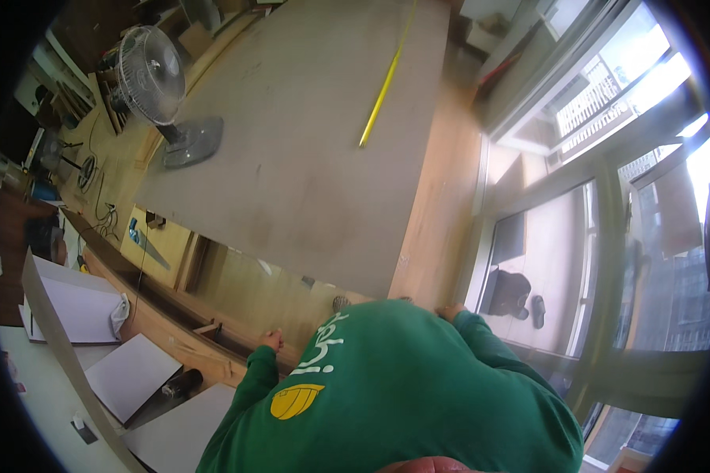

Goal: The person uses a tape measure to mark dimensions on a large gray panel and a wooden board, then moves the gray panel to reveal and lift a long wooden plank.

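Both my arms hang low in green sleeves, on either side of my body. My left hand [273, 340] is loosely closed, and nothing shows in its fingers. It is nearest to the long wooden frame [205, 335] on the left. My right hand [450, 312] shows only in part beside the sleeve, near the window side; its fingers are too small and hidden to read. Ahead of me lies a large grey-brown sheet [292, 181]. Along its right part stretches a yellow tape measure blade [382, 96], away from both hands.
A grey table fan [193, 142] stands on the sheet's left edge. White panels [132, 374] and a dark cylinder [183, 384] lie at lower left. Cables [106, 217] trail over the floor at left. Glazed doors [544, 268] line the right, with dark slippers [538, 311] beyond.
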Demonstrator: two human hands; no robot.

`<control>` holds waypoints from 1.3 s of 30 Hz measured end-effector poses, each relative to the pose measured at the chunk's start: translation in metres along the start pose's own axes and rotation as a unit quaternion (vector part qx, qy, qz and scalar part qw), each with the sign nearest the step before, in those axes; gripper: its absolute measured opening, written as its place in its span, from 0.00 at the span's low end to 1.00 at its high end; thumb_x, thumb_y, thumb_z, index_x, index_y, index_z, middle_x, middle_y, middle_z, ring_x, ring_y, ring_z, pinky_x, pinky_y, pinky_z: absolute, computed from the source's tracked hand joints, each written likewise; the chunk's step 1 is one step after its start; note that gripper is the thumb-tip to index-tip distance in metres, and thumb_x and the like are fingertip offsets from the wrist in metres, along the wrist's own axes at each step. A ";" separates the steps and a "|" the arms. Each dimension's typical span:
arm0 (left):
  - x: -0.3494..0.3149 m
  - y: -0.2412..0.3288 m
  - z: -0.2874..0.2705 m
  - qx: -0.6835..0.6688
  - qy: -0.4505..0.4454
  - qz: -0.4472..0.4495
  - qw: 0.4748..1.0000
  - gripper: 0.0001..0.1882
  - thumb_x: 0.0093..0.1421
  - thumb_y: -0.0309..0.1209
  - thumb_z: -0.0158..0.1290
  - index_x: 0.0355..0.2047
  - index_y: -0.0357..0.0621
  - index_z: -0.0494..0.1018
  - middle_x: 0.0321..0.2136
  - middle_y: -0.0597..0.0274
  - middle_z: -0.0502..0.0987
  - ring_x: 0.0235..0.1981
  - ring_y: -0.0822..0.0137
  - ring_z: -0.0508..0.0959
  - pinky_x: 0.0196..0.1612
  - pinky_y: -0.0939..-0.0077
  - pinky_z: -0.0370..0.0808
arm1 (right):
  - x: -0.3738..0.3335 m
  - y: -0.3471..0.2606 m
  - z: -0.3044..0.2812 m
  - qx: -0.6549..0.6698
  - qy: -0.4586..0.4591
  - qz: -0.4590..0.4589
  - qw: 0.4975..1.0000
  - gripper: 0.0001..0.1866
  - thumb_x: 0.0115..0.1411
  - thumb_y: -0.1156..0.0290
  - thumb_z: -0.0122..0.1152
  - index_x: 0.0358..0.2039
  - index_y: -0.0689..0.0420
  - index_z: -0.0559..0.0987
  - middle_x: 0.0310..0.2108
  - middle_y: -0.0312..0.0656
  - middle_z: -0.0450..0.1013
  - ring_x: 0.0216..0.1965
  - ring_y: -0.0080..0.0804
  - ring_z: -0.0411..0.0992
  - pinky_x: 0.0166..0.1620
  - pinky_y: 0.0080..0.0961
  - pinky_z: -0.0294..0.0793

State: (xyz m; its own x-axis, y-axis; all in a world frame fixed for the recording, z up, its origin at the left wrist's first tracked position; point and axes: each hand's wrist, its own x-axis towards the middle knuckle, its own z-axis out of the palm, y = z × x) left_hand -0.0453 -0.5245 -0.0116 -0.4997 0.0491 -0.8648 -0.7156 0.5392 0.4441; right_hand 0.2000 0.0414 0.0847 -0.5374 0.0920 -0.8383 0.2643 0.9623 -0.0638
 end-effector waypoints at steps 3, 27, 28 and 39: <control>-0.003 0.009 0.005 -0.002 0.016 0.000 1.000 0.16 0.60 0.43 0.52 0.25 0.42 0.68 0.18 0.62 0.73 0.18 0.69 0.73 0.20 0.74 0.68 | -0.009 -0.006 0.000 0.016 0.021 0.000 1.000 0.19 0.61 0.60 0.45 0.53 0.44 0.71 0.46 0.44 0.74 0.49 0.42 0.72 0.51 0.35 0.71; -0.015 -0.007 0.001 0.025 -0.025 0.082 0.996 0.12 0.59 0.38 0.51 0.29 0.41 0.72 0.22 0.61 0.74 0.22 0.66 0.73 0.26 0.71 0.72 | 0.012 0.007 0.017 0.050 0.092 -0.016 0.994 0.17 0.59 0.63 0.49 0.49 0.43 0.74 0.44 0.48 0.75 0.45 0.43 0.73 0.50 0.36 0.72; -0.009 -0.010 0.002 0.061 -0.033 0.110 0.992 0.12 0.59 0.38 0.50 0.28 0.42 0.72 0.20 0.61 0.73 0.22 0.66 0.73 0.26 0.70 0.72 | 0.013 0.014 0.023 0.090 0.096 0.001 0.991 0.16 0.59 0.61 0.49 0.48 0.43 0.75 0.44 0.48 0.74 0.45 0.42 0.73 0.50 0.36 0.72; 0.033 -0.025 0.005 0.312 0.021 0.110 0.943 0.27 0.61 0.50 0.44 0.31 0.35 0.76 0.28 0.51 0.79 0.31 0.56 0.76 0.38 0.62 0.71 | -0.083 -0.009 -0.125 0.960 0.166 -0.055 0.221 0.29 0.63 0.50 0.40 0.45 0.67 0.71 0.39 0.60 0.73 0.37 0.51 0.75 0.42 0.47 0.76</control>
State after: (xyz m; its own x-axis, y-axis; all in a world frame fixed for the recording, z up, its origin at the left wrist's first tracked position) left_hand -0.0414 -0.5323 -0.0525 -0.6303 0.1910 -0.7525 -0.1719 0.9109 0.3751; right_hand 0.1426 0.0575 0.2227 -0.5707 0.4152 -0.7084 -0.0837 -0.8877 -0.4528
